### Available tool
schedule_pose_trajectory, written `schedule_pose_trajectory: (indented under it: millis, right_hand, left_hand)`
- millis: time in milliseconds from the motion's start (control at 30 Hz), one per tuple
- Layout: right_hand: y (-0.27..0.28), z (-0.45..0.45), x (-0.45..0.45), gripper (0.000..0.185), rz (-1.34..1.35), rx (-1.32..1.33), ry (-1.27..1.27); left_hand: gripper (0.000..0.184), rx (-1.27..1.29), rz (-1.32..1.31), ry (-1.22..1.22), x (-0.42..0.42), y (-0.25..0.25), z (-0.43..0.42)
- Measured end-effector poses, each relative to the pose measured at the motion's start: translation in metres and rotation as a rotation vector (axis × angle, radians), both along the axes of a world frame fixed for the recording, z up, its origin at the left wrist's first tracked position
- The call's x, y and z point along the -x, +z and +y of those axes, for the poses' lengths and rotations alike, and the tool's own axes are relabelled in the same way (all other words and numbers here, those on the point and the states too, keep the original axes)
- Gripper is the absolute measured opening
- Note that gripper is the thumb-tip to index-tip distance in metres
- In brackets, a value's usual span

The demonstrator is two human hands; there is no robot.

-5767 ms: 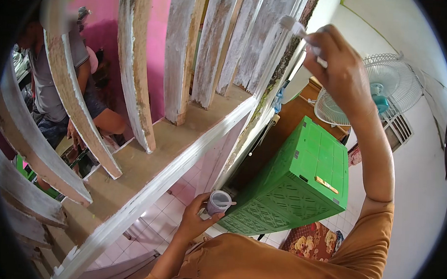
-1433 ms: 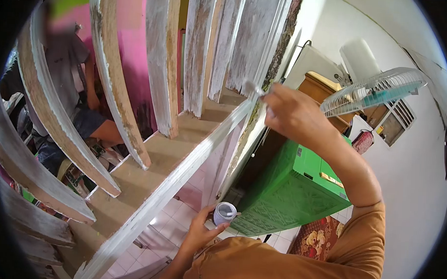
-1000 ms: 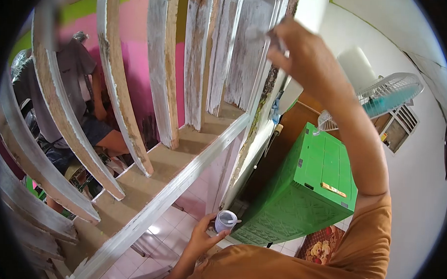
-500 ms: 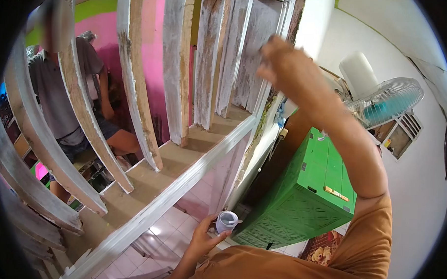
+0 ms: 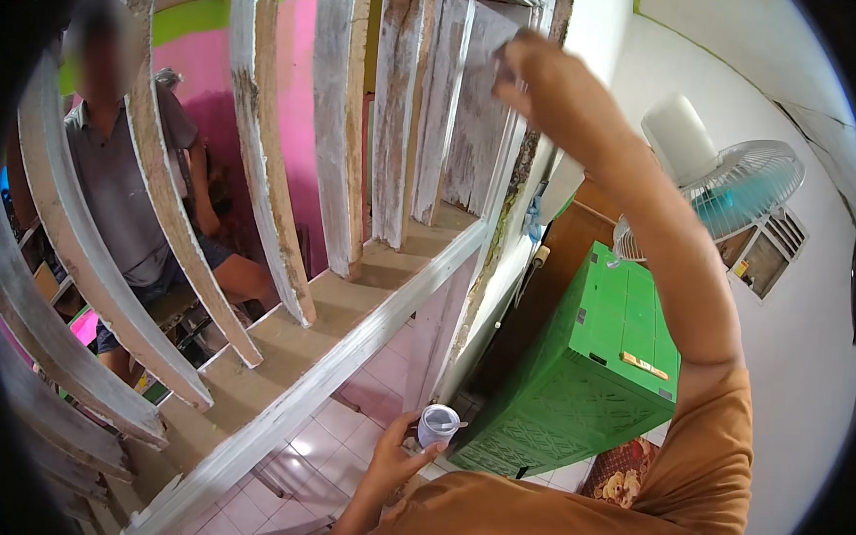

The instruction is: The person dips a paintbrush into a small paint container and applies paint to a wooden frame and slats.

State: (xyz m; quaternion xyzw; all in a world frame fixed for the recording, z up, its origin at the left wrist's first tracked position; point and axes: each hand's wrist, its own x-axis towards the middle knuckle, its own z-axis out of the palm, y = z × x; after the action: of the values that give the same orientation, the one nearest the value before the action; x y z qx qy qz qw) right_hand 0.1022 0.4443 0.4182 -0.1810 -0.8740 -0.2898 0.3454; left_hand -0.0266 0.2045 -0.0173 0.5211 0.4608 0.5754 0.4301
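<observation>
My left hand [image 5: 398, 458] is wrapped round a small cup [image 5: 436, 428] with pale contents, low in front of my body; something thin and light sticks out at its rim. Raised high, my right hand [image 5: 543, 78] is closed beside the upper right post of the white-painted wooden frame [image 5: 507, 166]. Something dark shows at its fingertips, but I cannot make out what it is. Left of that hand stand several slanted wooden slats [image 5: 338, 132], their white paint patchy and their edges bare. They rise from a brown sill [image 5: 323, 306] with a white front edge.
Behind the slats sits a person [image 5: 129, 182] in a grey shirt. On my right stands a green plastic cabinet [image 5: 527, 394] with a paintbrush [image 5: 644, 366] lying on top. A fan [image 5: 742, 189] is near my raised forearm. Pale tiles [image 5: 338, 420] cover the floor.
My right hand has shifted slightly upward along the frame post. My left hand keeps the cup in nearly the same place. The view has tilted a little.
</observation>
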Motion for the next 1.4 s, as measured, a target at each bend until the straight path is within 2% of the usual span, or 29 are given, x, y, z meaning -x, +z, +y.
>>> schedule_pose_trajectory:
  millis: [133, 233, 333, 400, 467, 533, 633, 733, 800, 867, 933, 1000, 1133, 1233, 1267, 1367, 1400]
  right_hand:
    - [0.012, -0.005, 0.006, 0.021, 0.126, -0.115, -0.053]
    - [-0.018, 0.000, 0.010, 0.018, -0.079, 0.039, -0.063]
    - [-0.020, -0.004, 0.006, 0.020, -0.135, 0.105, -0.074]
    - [0.001, 0.012, 0.005, 0.020, -0.098, 0.044, -0.054]
    - [0.020, 0.013, 0.003, 0.021, 0.133, -0.088, 0.043]
    - [0.019, 0.014, 0.003, 0.023, 0.147, -0.126, 0.031]
    - [-0.002, 0.008, 0.003, 0.025, -0.056, 0.056, -0.021]
    - [-0.010, 0.008, 0.006, 0.025, -0.120, 0.079, -0.047]
    - [0.007, 0.017, 0.005, 0.026, -0.034, 0.058, -0.022]
    - [0.026, 0.021, 0.005, 0.024, 0.157, -0.143, 0.043]
    - [0.022, 0.018, 0.009, 0.023, 0.191, -0.141, 0.020]
    - [0.004, 0.010, 0.009, 0.022, 0.089, -0.044, -0.032]
    - [-0.068, 0.002, 0.004, 0.021, -0.169, 0.137, -0.063]
    - [-0.070, -0.007, -0.002, 0.019, -0.291, 0.166, -0.091]
    - [-0.063, -0.008, -0.003, 0.019, -0.290, 0.170, -0.086]
    - [-0.038, -0.008, -0.005, 0.015, 0.006, -0.009, -0.037]
    - [-0.044, -0.007, -0.004, 0.015, 0.005, -0.008, -0.036]
  left_hand:
    - [0.066, -0.006, -0.034, -0.010, -0.003, 0.001, -0.001]
    - [0.066, -0.012, -0.032, -0.002, -0.006, 0.001, -0.003]
    - [0.067, -0.004, -0.012, 0.008, -0.004, 0.003, -0.006]
    - [0.067, 0.011, -0.010, 0.006, -0.003, 0.002, -0.007]
    - [0.067, -0.017, -0.022, 0.019, -0.004, -0.001, -0.006]
    - [0.068, -0.007, -0.019, 0.014, -0.004, 0.001, -0.006]
    - [0.068, 0.012, -0.015, 0.005, -0.006, 0.000, -0.007]
    - [0.069, 0.033, -0.016, -0.001, -0.004, -0.001, -0.009]
    - [0.069, 0.043, -0.020, -0.005, -0.004, 0.000, -0.010]
    - [0.067, 0.034, -0.013, 0.019, -0.005, 0.000, -0.011]
    - [0.066, 0.039, 0.005, 0.008, -0.004, -0.001, -0.009]
    - [0.064, 0.043, 0.018, -0.004, -0.005, -0.004, -0.009]
    - [0.062, 0.017, 0.013, 0.021, -0.004, -0.006, -0.013]
    - [0.061, 0.009, 0.023, 0.040, -0.003, -0.006, -0.014]
    - [0.061, 0.011, 0.018, 0.052, -0.003, -0.006, -0.016]
    - [0.061, 0.021, 0.030, 0.048, -0.003, -0.003, -0.014]
    - [0.061, 0.022, 0.030, 0.049, -0.003, -0.002, -0.014]
